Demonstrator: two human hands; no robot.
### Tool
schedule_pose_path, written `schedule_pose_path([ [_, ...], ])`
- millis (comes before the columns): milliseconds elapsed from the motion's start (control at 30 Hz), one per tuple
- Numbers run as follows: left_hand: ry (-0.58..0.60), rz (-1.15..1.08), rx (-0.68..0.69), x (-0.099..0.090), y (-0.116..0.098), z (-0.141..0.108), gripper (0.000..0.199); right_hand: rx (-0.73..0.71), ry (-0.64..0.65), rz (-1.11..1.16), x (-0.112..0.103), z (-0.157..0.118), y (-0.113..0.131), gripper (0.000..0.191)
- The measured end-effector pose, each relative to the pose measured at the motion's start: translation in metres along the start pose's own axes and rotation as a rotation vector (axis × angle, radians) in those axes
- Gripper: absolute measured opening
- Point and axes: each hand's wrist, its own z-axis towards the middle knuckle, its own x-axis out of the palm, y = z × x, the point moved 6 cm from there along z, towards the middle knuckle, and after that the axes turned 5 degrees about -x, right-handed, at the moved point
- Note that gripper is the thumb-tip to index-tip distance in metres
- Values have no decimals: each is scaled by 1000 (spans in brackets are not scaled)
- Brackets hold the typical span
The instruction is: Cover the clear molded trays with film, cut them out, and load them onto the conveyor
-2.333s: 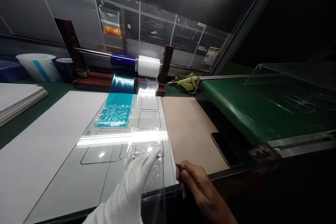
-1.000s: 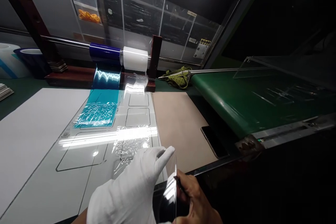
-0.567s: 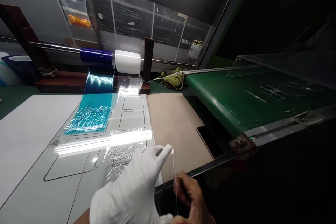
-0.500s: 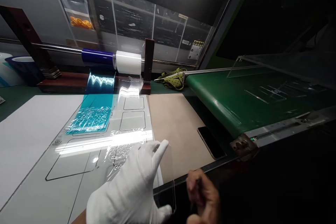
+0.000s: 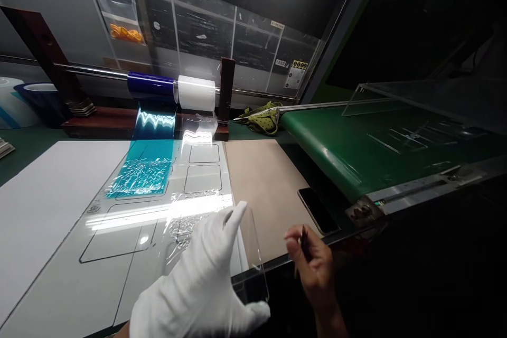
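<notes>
My left hand (image 5: pixel 202 274), in a white glove, grips a clear thin panel (image 5: pixel 255 245) by its edges between thumb and fingers. The panel has rounded corners and is held at the table's front edge, with much of it hidden by the glove. To its right, apart from the panel, my bare right hand (image 5: pixel 311 261) is closed around a thin dark tool (image 5: pixel 304 236); its exact kind is too small to tell. Under and left of the glove lies a clear sheet over white board with black-outlined rectangles (image 5: pixel 204 178). Blue film (image 5: pixel 146 174) and crinkled clear film (image 5: pixel 186 224) rest on it.
Behind, a blue film roll (image 5: pixel 152 86) and a white roll (image 5: pixel 197 93) hang on a metal rod. A phone (image 5: pixel 318 210) lies beside the beige board (image 5: pixel 263 190). At right is a green conveyor belt (image 5: pixel 332 148) carrying clear panels (image 5: pixel 412 137).
My right hand has risen and turned, bringing the thin dark tool up away from the table edge. The clear panel in my left hand has tilted and shows more of its right edge.
</notes>
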Motion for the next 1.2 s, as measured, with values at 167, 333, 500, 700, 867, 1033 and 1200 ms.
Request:
schedule_pose_path([
  [167, 110, -337, -434, -10, 36, -6, 112, 33, 187, -445, 13, 43, -68, 27],
  [333, -132, -15, -490, -35, 53, 3, 113, -21, 208, -568, 25, 56, -78, 37],
  [500, -366, 589, -516, -44, 55, 21, 126, -280, 117, -588, 48, 24, 6, 91],
  [700, -374, 672, -533, -40, 53, 27, 92, -440, 176, -518, 119, -1, 75, 116],
  [867, -351, 669, -524, -40, 66, 23, 58, -442, 114, -551, 151, 9, 75, 91],
  [1033, -360, 548, -550, -49, 73, 27, 81, -513, 145, -476, 150, 27, 72, 98],
  [1200, -441, 466, -623, -82, 101, -1, 129, -502, 407, -364, 138, 76, 45, 116],
])
